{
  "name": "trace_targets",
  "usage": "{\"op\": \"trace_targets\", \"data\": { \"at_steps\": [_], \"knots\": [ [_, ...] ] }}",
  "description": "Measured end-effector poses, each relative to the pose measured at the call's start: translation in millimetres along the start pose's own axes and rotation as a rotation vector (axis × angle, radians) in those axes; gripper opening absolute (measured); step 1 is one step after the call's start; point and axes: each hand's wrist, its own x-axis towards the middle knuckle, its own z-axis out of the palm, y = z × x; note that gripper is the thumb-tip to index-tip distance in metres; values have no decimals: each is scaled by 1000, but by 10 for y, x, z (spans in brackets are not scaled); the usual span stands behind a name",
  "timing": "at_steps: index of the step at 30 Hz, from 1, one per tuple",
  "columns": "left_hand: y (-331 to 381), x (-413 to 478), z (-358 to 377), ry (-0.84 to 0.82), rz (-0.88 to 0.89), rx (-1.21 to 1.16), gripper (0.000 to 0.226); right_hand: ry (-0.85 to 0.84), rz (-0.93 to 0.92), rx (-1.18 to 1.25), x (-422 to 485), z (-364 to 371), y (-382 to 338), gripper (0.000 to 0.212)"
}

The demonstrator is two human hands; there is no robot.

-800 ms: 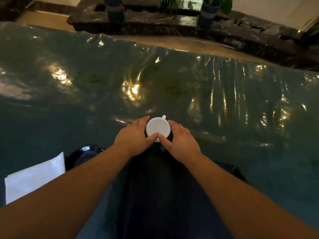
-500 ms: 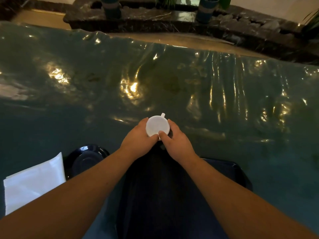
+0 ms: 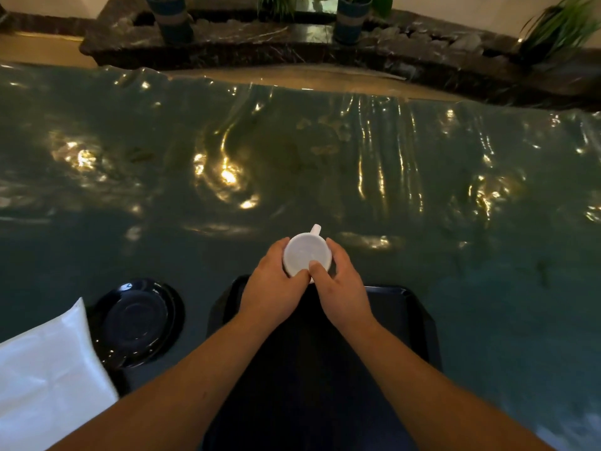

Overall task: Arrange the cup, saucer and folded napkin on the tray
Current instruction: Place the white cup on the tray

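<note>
A white cup (image 3: 305,252), handle pointing away from me, sits at the far edge of the dark tray (image 3: 400,307). My left hand (image 3: 270,289) wraps its left side and my right hand (image 3: 341,288) wraps its right side, the thumb on the rim. A dark glossy saucer (image 3: 136,322) lies on the table left of the tray. A folded white napkin (image 3: 48,379) lies at the lower left, its corner overlapping the saucer's near-left edge. My forearms hide much of the tray.
The table (image 3: 325,174) is covered with a shiny, wrinkled green plastic sheet. Beyond its far edge runs a dark stone ledge (image 3: 260,50) with potted plants (image 3: 349,17).
Both hands stay on the cup at the tray's far edge. The view has tilted, so more of the tray, saucer and napkin shows now.
</note>
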Motion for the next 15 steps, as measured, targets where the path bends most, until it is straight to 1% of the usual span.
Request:
{"op": "trace_targets", "data": {
  "at_steps": [3, 6, 11, 15],
  "knots": [
    [23, -139, 191, -38, 4, -15, 56, 23, 37, -17, -125, -187, 108, 39],
    [20, -265, 367, -79, -4, -30, 59, 35, 42, -20, -258, -344, 244, 42],
    [29, -439, 618, -143, -25, -56, 60, 54, 55, -13, -450, -561, 485, 41],
    [34, -551, 777, -179, -44, -50, 64, 53, 78, -70, -539, -690, 669, 59]
  ]
}}
